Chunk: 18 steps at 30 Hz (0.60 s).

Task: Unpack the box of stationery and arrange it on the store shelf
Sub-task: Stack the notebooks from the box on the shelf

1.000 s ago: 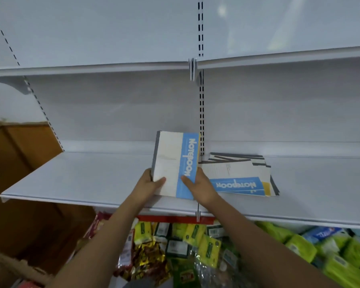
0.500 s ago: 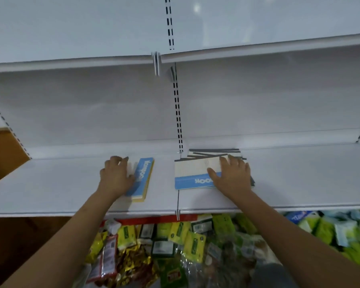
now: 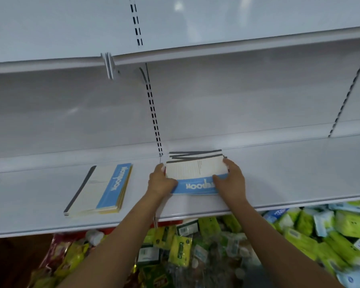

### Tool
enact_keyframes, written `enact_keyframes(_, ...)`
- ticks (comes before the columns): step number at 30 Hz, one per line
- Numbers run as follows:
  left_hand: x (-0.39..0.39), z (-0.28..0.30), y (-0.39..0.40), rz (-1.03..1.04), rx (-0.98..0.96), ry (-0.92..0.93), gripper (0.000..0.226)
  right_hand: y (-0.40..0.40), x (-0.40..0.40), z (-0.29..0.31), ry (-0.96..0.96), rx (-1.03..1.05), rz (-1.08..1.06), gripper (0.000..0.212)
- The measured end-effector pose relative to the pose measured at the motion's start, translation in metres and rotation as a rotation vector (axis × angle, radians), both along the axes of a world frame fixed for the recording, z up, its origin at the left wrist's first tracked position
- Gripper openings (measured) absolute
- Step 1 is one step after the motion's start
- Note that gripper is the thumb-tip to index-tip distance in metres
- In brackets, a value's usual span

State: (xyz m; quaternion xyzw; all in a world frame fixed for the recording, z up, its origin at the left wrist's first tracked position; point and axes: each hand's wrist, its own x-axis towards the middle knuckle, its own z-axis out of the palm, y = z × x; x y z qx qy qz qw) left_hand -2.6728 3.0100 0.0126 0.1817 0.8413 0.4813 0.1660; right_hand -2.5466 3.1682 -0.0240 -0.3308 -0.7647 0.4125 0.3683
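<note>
- White store shelf [image 3: 279, 179] spans mid-frame; another shelf level above it, upper frame.
- Packaged goods [image 3: 206, 246], green and yellow, fill the bottom of the frame below the shelf.
- Left notebook stack [image 3: 100, 188], blue "Notebook" strip, lies flat at centre-left, nothing touching it.
- Right notebook stack [image 3: 195, 169] at frame centre, fanned unevenly at the back.
- Left hand [image 3: 160, 181] grips that stack's left edge, thumb on the cover.
- Right hand [image 3: 231, 179] grips its right edge, thumb across the blue strip.
</note>
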Motion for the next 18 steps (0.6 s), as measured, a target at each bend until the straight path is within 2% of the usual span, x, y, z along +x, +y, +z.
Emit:
enact_keyframes(2,-0.006,0.005,-0.003,0.082,0.112,-0.187,0.062,-0.001,0.003,0.003,0.087,-0.087,0.008,0.064)
enact_keyframes(4,-0.008,0.011,-0.008,0.09,0.234,-0.363,0.027,-0.001,0.007,0.009,0.12,-0.217,0.032,0.073)
enact_keyframes(5,-0.006,0.015,-0.009,0.084,0.259,-0.402,0.016,0.002,0.01,0.012,0.141,-0.312,0.06,0.076)
enact_keyframes(6,-0.007,0.016,-0.01,0.067,0.27,-0.411,0.018,0.006,0.014,0.014,0.185,-0.44,0.095,0.075)
enact_keyframes(8,-0.005,0.018,-0.009,0.015,0.301,-0.385,0.02,0.014,0.021,0.018,0.28,-0.679,0.187,0.053)
enact_keyframes(9,-0.004,0.02,-0.009,-0.012,0.313,-0.361,0.021,0.018,0.024,0.02,0.285,-0.682,0.218,0.034)
enact_keyframes(10,-0.003,0.021,-0.007,-0.036,0.317,-0.339,0.02,0.021,0.025,0.022,0.262,-0.627,0.231,0.018)
enact_keyframes(12,-0.006,0.023,-0.001,-0.041,0.291,-0.256,0.009,0.031,0.025,0.022,0.207,-0.48,0.19,0.009)
enact_keyframes(13,-0.014,0.022,0.002,-0.024,0.233,-0.156,0.011,0.038,0.024,0.022,0.158,-0.403,0.138,0.013)
enact_keyframes(16,-0.042,0.018,0.013,-0.019,-0.069,0.234,0.052,0.062,0.019,0.019,-0.154,-0.189,0.005,0.037)
enact_keyframes(18,-0.057,0.013,0.023,-0.088,-0.207,0.321,0.071,0.067,0.015,0.015,-0.45,0.025,-0.021,0.05)
